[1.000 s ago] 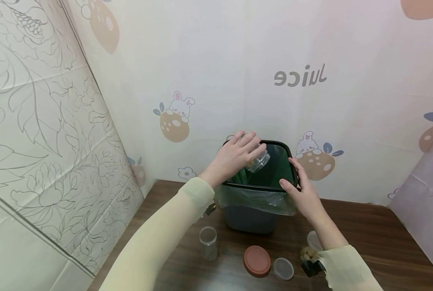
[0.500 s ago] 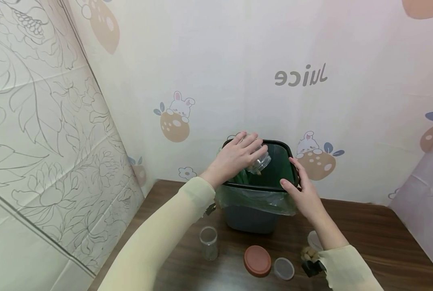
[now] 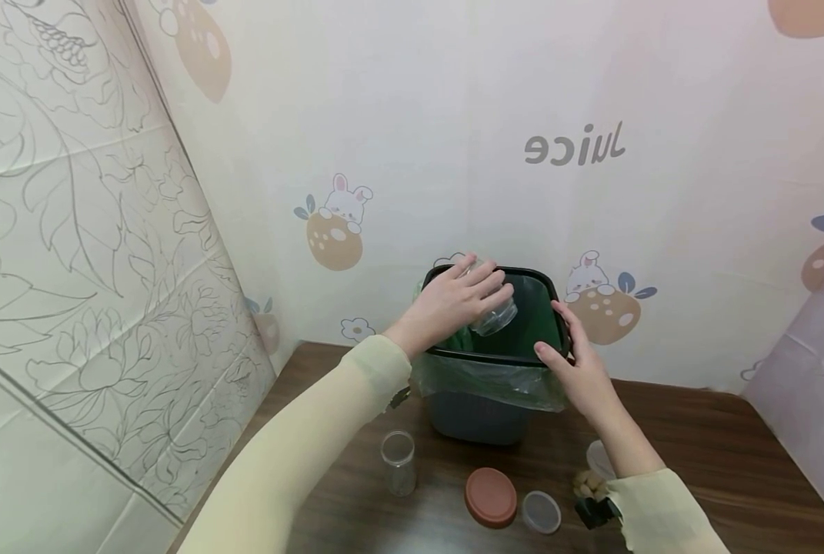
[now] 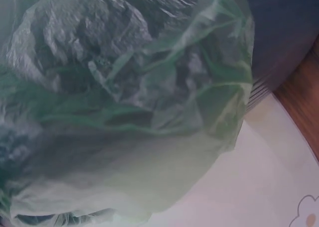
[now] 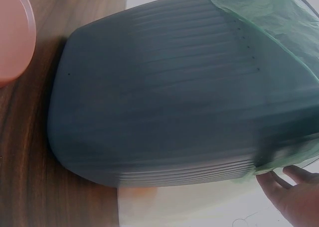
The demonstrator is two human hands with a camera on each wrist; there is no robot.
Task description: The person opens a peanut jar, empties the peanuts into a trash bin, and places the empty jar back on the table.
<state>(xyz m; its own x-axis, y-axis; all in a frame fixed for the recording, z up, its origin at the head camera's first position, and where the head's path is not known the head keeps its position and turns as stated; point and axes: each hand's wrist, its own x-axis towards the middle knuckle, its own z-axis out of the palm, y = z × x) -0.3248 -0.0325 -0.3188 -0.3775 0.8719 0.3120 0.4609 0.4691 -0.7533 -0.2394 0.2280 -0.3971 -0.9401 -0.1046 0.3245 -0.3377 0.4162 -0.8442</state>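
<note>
In the head view my left hand (image 3: 456, 302) grips a clear jar (image 3: 498, 317) from above, its mouth tipped down inside the trash can (image 3: 481, 419). The fingers cover most of the jar. My right hand (image 3: 581, 369) holds the can's black rim at the right, thumb over the edge and fingers along the outer side; its fingers also show in the right wrist view beside the dark grey wall (image 5: 159, 97). A thin green bag (image 3: 495, 382) lines the can and hangs over the rim. It fills much of the left wrist view, where my left hand is hidden.
On the dark wooden table (image 3: 688, 431) stand an uncapped clear jar (image 3: 399, 465), an orange-red lid (image 3: 491, 497) and a small translucent lid (image 3: 541, 512). Tan nut-like pieces (image 3: 589, 485) and another pale lid (image 3: 599, 459) lie by my right wrist. A printed curtain hangs close behind the can.
My left hand has tipped the jar slightly further down. A small tan piece at the jar's mouth half a second ago no longer shows. My right hand stays on the rim.
</note>
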